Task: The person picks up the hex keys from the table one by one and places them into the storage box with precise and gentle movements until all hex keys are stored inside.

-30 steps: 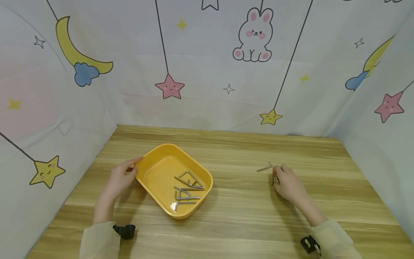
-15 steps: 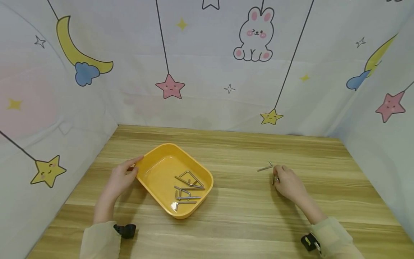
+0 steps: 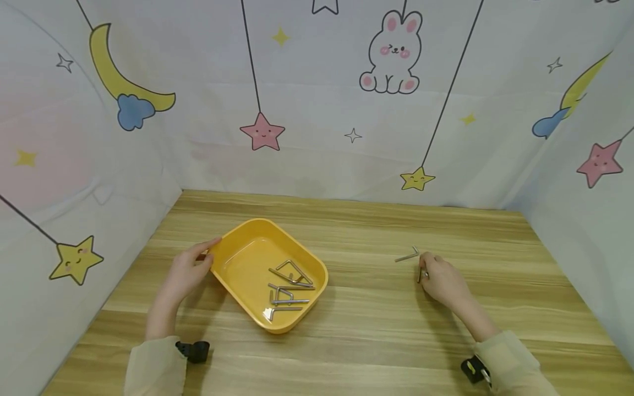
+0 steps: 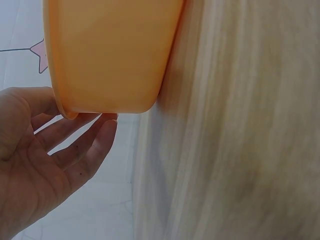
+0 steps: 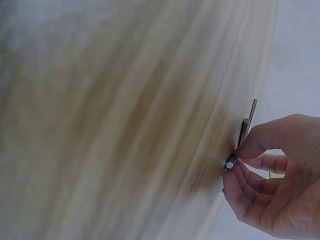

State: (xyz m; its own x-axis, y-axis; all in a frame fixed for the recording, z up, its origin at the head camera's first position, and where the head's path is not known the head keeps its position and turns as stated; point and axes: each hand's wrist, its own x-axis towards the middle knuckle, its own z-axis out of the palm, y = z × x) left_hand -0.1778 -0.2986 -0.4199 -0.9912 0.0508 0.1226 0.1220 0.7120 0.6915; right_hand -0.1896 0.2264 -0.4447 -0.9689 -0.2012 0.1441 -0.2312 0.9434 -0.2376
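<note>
My left hand (image 3: 185, 274) touches the left rim of a yellow plastic tray (image 3: 235, 293); its thumb and index fingertips meet the edge. In the left wrist view the fingers (image 4: 102, 145) lie lightly bent against the tray's outer wall (image 4: 115, 60). Several L-shaped hex keys (image 3: 292, 302) lie in the tray's near right part. On the right, my right hand (image 3: 442, 280) pinches a hex key (image 5: 231, 164) between thumb and fingertips, close to the tabletop. Another loose hex key (image 3: 407, 257) lies just left of those fingers.
The wood-grain table (image 3: 366, 330) carries the tray and keys. A printed cloth (image 3: 317, 165) surrounds its back and sides. Each forearm wears a black wrist camera, the left one (image 3: 194, 352) and the right one (image 3: 474, 371).
Both hands, the tray and the keys hold nearly the same places. The whole head view has shifted slightly.
</note>
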